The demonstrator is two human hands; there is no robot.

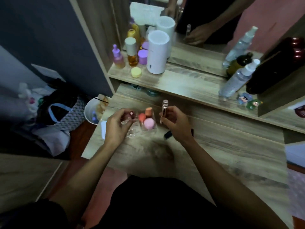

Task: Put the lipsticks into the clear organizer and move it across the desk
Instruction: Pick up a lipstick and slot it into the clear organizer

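Note:
The clear organizer (149, 128) stands on the wooden desk (214, 149) between my hands. Its right compartment holds orange and pink makeup sponges (147, 119). My left hand (118, 125) hovers over the organizer's left side, fingers pinching a small lipstick with a dark red cap (131, 114). A tall lipstick tube with a silver cap (164, 111) stands upright in my right hand (175, 123), just right of the organizer. A dark lipstick (168, 134) lies on the desk under my right hand, partly hidden.
A raised shelf (181, 83) behind holds a white cylinder (156, 52), purple and amber bottles (132, 53), a yellow jar (136, 72), spray bottles (236, 80) and a mirror. A white cup (92, 113) and bags sit off the desk's left edge.

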